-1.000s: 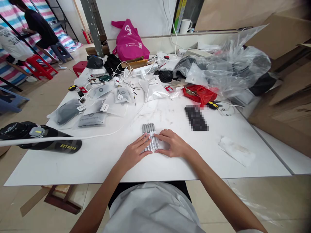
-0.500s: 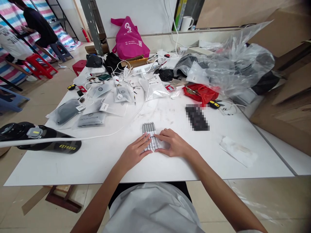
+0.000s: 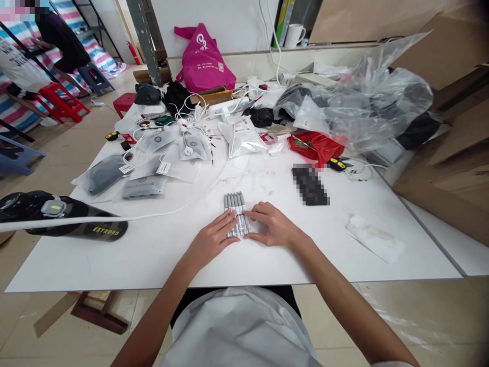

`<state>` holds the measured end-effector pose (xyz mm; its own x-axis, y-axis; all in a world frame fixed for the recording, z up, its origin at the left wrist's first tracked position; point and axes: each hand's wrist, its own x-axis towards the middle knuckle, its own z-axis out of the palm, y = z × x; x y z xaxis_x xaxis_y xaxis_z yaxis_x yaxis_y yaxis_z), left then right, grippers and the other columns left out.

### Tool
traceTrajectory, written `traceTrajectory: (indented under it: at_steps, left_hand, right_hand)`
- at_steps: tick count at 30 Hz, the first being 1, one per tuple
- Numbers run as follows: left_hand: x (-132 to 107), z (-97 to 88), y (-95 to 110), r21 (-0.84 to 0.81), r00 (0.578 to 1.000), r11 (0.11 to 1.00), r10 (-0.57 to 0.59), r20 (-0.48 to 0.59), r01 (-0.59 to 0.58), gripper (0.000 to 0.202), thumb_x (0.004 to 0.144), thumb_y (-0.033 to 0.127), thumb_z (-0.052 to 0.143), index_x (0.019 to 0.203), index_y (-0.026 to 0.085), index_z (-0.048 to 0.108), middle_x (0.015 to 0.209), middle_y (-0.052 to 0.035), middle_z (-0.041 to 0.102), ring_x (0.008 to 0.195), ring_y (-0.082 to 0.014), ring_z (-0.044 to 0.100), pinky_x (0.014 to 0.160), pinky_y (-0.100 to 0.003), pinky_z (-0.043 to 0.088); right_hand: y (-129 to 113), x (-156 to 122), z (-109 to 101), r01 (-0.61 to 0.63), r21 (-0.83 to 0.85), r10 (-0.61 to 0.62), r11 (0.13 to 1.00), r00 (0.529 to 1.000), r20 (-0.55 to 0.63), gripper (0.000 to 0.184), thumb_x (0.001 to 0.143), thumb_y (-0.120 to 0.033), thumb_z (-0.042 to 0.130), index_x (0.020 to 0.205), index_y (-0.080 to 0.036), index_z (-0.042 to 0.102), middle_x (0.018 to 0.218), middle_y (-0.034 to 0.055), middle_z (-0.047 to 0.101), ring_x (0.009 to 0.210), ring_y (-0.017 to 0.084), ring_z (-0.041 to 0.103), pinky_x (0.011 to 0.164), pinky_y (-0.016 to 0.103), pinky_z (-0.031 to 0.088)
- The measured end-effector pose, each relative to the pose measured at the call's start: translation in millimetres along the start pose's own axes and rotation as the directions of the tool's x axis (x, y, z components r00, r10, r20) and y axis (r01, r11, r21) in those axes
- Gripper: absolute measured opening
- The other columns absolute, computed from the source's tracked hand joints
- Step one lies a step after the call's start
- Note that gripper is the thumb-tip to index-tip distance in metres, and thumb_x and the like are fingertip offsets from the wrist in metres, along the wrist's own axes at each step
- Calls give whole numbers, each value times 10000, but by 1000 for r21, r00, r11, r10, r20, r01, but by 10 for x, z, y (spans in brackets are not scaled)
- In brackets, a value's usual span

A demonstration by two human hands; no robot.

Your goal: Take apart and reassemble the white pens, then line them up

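Note:
A row of several grey-and-white pens lies side by side on the white table, tips pointing away from me. My left hand lies flat with its fingers stretched onto the row's left side. From the other side my right hand rests on the table, fingertips touching the pens. Both hands press the row together; neither lifts anything.
A black bottle lies at the left with a white cable across it. Packets, cables, a pink bag and clear plastic bags crowd the far half. A white wrapper lies right. People sit at far left.

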<state>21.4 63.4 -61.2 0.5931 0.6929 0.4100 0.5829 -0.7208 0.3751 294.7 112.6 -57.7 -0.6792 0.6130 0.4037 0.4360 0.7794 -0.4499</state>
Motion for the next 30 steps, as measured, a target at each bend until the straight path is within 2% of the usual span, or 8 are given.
traceTrajectory:
  at_steps: [7, 15, 30]
  left_hand:
    - [6, -4, 5, -4, 1000, 1000, 3, -3, -3, 648, 1054, 346, 644, 1652, 247, 416, 1624, -116, 564, 1571, -279, 467, 1230, -494, 555]
    - [1, 0, 2, -5, 1000, 1000, 9, -4, -9, 650, 1048, 346, 653, 1648, 245, 425, 1628, -110, 560, 1574, -281, 462, 1230, -492, 555]
    - [13, -11, 9, 3, 1000, 1000, 20, -13, -20, 636, 1046, 338, 656, 1633, 227, 438, 1619, -112, 571, 1573, -267, 468, 1232, -472, 556]
  right_hand:
    - [-11, 12, 27, -3, -26, 3, 1000, 1000, 13, 680, 916, -595, 779, 1445, -191, 645, 1006, 109, 686, 922, 275, 616, 864, 462, 518]
    - [-24, 37, 45, 4, -24, -4, 1000, 1000, 10, 624, 962, -562, 741, 1453, -192, 633, 1010, 106, 688, 927, 265, 617, 875, 453, 521]
    - [-7, 39, 47, -11, -32, 11, 999, 1000, 17, 626, 966, -567, 733, 1461, -197, 635, 1008, 107, 691, 916, 268, 614, 866, 460, 520]
